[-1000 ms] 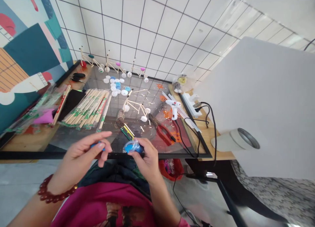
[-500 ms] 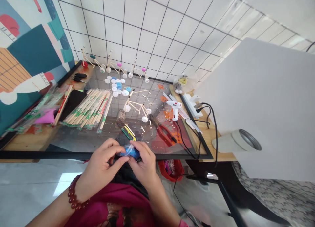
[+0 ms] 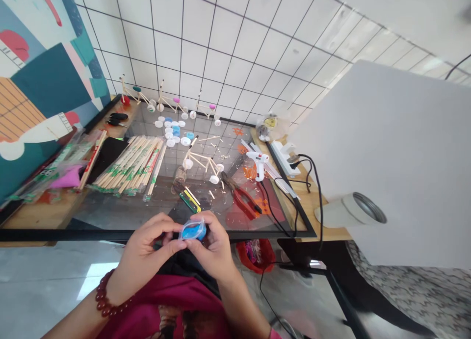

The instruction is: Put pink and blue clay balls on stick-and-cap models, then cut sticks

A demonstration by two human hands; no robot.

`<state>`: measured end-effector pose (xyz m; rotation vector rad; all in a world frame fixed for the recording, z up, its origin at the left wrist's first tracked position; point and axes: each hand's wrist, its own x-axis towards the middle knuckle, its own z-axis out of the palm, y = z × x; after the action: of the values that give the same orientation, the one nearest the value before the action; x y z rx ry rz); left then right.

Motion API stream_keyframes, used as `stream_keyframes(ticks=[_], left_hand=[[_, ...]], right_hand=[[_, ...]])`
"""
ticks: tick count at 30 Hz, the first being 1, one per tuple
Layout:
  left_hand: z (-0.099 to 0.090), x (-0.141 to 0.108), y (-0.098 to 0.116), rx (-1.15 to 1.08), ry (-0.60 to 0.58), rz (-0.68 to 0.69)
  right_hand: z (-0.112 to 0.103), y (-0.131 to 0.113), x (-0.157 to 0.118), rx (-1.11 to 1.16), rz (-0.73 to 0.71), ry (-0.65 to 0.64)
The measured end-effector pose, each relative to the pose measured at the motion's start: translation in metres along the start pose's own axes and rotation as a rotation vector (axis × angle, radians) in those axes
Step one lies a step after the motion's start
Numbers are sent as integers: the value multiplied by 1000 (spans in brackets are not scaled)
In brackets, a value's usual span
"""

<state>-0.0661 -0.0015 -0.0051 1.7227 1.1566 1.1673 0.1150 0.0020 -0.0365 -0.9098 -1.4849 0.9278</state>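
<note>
Pinching the blue bag (image 3: 193, 230) between them, left (image 3: 156, 241) and right hands (image 3: 209, 241) touch it.

The counter (image 3: 121, 212) is edged in black and backed by a wall of white tiles (image 3: 235, 44) crossed by dark lines. At the left, a colourful panel (image 3: 47, 79) is seen; below, the pale floor (image 3: 62, 270) is streaked with reflected light.
</note>
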Motion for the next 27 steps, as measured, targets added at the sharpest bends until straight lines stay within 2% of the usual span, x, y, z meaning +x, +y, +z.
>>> stream_keyframes(ticks=[2, 4, 9, 13, 19, 27], left_hand=[[3, -2, 1, -51, 28, -2], [3, -3, 3, -42, 51, 6], [-2, -5, 7, 59, 77, 106], [5, -7, 5, 3, 86, 109], [12, -4, 2, 3, 127, 48], [13, -3, 0, 135, 120, 90]], right_hand=[[-1, -4, 1, 66, -8, -73], [-3, -7, 2, 83, -1, -88], [-1, -4, 1, 122, 102, 8], [4, -1, 0, 222, 87, 82], [5, -8, 3, 163, 47, 55], [8, -11, 2, 23, -32, 108]])
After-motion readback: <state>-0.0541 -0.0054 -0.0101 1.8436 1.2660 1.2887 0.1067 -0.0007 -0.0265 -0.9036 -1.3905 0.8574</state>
